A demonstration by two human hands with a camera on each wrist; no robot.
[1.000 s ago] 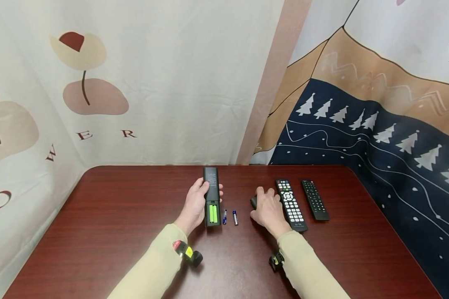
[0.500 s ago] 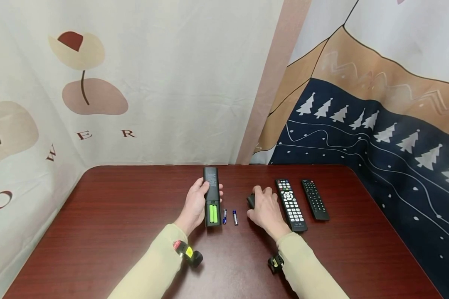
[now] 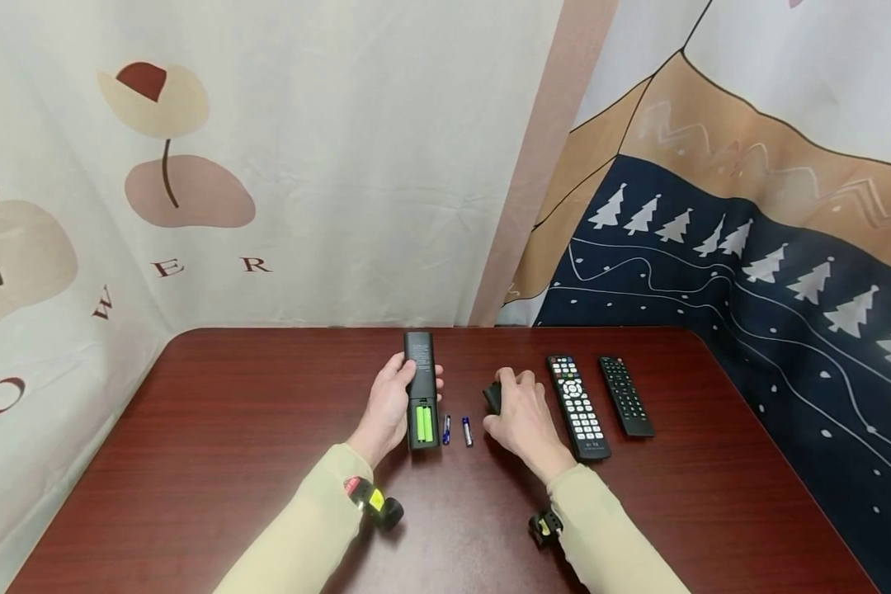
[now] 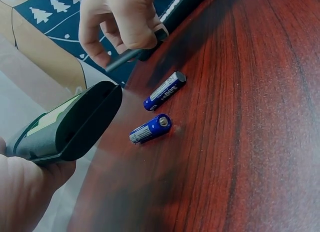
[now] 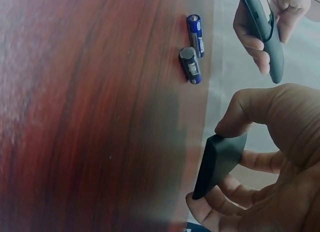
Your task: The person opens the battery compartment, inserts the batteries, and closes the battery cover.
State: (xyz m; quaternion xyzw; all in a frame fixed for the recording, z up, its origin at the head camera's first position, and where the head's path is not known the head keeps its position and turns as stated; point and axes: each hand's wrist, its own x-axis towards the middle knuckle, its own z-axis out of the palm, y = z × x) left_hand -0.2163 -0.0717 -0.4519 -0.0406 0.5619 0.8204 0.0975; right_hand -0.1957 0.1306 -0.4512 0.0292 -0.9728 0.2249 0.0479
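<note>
In the head view my left hand (image 3: 386, 408) grips a black remote control (image 3: 420, 371), back side up, thumb along its edge. Two green batteries (image 3: 424, 424) lie side by side in its uncovered battery compartment. My right hand (image 3: 523, 417) pinches a small black battery cover (image 5: 220, 162) between thumb and fingers, above the table to the right of the remote. Between the hands, two blue batteries (image 4: 165, 91) lie apart on the table; the other blue battery (image 4: 151, 129) shows its button end in the left wrist view.
Right of my right hand lies a black remote with white buttons (image 3: 579, 408). Beyond it is a slimmer black remote (image 3: 625, 398). The dark red table (image 3: 252, 412) ends at a curtain (image 3: 341, 165) behind. Each wrist carries a small camera (image 3: 377, 505).
My right hand has moved a little to the left with the battery cover, which is now turned more on its side. The left hand and its remote stay where they were.
</note>
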